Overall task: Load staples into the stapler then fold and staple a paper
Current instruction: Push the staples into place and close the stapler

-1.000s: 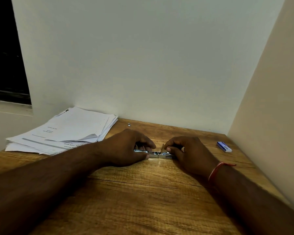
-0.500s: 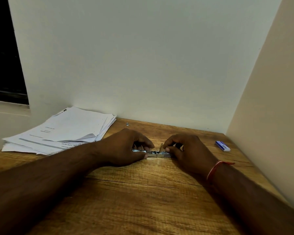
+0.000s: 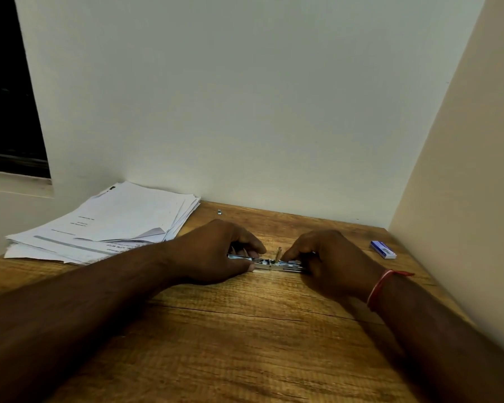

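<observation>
The left hand point(image 3: 216, 251) curls its fingers point(image 3: 252, 245) closed on the left end of the opened stapler point(image 3: 274, 264), thumb pressed beneath. The right hand point(image 3: 329, 257) pinches the stapler's right end with thumb and forefinger. The metal stapler lies flat mid-desk point(image 3: 245, 344), its long axis running left to right. A paper stack point(image 3: 114, 222) sits far left; a blue staple box point(image 3: 383, 249) lies well right.

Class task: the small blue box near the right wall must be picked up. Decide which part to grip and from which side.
Pinch the blue box across its two long sides, from above. It lies flat and low on the table, apart from the right hand; the wall crowds its right.
</observation>
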